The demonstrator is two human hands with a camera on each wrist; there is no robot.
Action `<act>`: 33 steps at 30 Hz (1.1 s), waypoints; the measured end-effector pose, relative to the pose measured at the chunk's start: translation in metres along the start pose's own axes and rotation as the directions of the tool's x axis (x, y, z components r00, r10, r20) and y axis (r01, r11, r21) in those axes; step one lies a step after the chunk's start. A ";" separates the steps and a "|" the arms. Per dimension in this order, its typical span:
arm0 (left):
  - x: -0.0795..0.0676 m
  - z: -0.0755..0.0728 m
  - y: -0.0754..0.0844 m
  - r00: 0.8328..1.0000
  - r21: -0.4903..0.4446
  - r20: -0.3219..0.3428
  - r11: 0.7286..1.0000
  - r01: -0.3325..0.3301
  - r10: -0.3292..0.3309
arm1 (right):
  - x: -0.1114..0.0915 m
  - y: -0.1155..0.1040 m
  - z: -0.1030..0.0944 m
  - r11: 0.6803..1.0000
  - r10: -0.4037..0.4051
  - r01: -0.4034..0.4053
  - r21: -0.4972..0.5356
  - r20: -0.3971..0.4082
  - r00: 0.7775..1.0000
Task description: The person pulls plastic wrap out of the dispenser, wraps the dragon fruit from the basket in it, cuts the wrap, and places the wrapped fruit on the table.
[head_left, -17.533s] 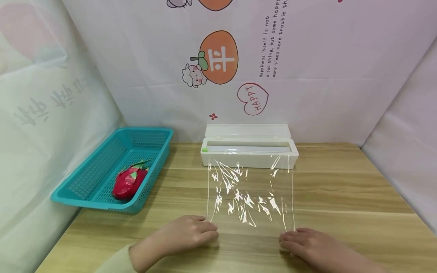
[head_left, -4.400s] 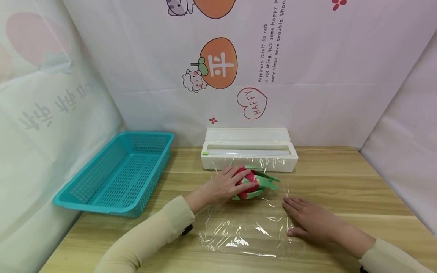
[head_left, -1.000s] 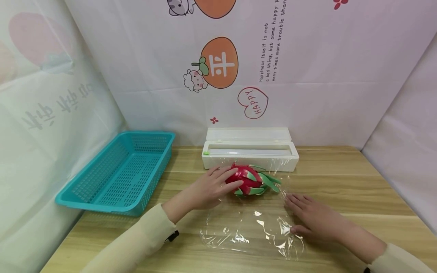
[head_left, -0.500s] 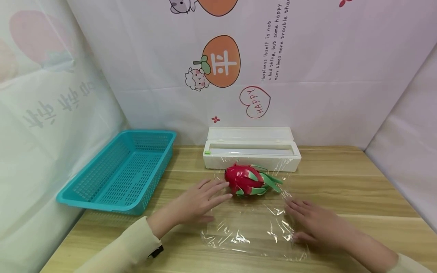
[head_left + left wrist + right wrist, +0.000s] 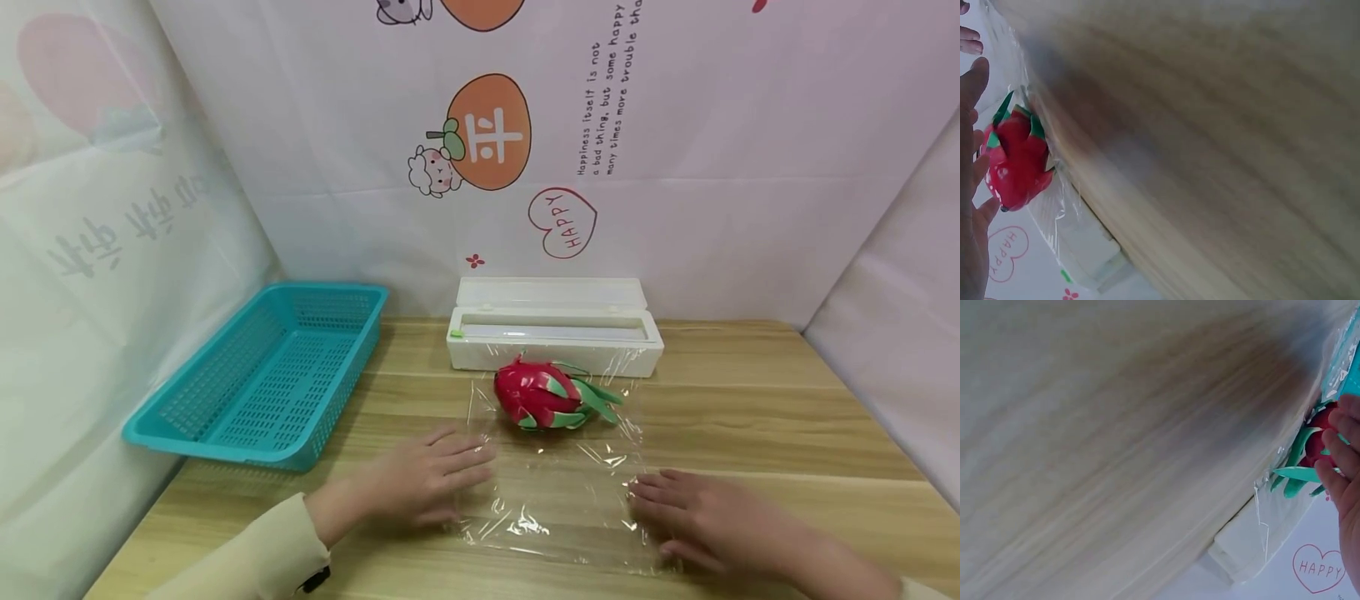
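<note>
A red dragon fruit [image 5: 536,396] with green scales lies on its side on a sheet of clear plastic wrap [image 5: 558,492]. The wrap runs over the table from the front of a white dispenser box [image 5: 555,357]. Blurred by motion, my left hand [image 5: 423,475] hovers with spread fingers at the wrap's left edge and holds nothing. At the right edge, my right hand [image 5: 697,512] has its fingers extended, fingertips at the film. In the left wrist view the dragon fruit [image 5: 1019,162] shows beyond the fingers; the right wrist view shows it partly behind my hand.
A turquoise perforated basket [image 5: 330,417] stands at the left of the wooden table [image 5: 780,400]. The dispenser's lid [image 5: 551,292] is raised against the printed cloth [image 5: 705,242] at the back. Cloth also borders both sides.
The dragon fruit went from the basket onto the wrap. My left hand has let go of it and drawn back toward me. My right hand has slid nearer along the right edge.
</note>
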State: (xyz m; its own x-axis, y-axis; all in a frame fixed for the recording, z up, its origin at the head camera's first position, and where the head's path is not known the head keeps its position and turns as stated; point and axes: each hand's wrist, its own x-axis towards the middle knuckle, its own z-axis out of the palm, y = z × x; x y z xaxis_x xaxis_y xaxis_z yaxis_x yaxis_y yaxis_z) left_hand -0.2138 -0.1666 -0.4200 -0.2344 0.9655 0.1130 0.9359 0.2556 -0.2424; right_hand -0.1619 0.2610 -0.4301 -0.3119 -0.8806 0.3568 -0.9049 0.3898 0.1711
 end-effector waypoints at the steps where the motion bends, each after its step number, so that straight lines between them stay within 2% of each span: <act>1: -0.001 0.000 0.001 1.000 -0.002 0.016 1.000 -0.002 0.002 | 0.000 -0.001 0.000 1.000 -0.007 0.007 0.006 0.001 1.000; 8: -0.005 -0.001 0.009 0.994 0.065 0.096 0.996 -0.060 0.053 | -0.004 -0.006 0.001 0.997 -0.037 0.036 0.068 0.013 0.999; 11: -0.007 0.000 0.012 0.992 0.061 0.112 0.996 -0.070 0.063 | -0.006 -0.006 0.003 0.995 -0.057 0.056 0.082 0.012 0.998; 17: -0.010 0.004 0.016 0.988 0.039 0.133 0.996 -0.080 0.075 | -0.008 -0.005 0.006 0.995 -0.059 0.056 0.079 0.038 0.997; 33: -0.008 0.003 0.023 0.976 0.122 0.206 0.988 -0.096 0.069 | -0.009 -0.008 0.007 0.999 -0.037 0.032 0.044 0.122 0.992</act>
State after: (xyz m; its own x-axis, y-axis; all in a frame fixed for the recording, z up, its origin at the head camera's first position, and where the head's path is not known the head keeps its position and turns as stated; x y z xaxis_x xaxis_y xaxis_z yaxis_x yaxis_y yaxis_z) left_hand -0.1908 -0.1684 -0.4293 -0.2182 0.9703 -0.1049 0.9148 0.1659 -0.3683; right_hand -0.1541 0.2636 -0.4414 -0.3110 -0.9209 0.2352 -0.9263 0.3490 0.1417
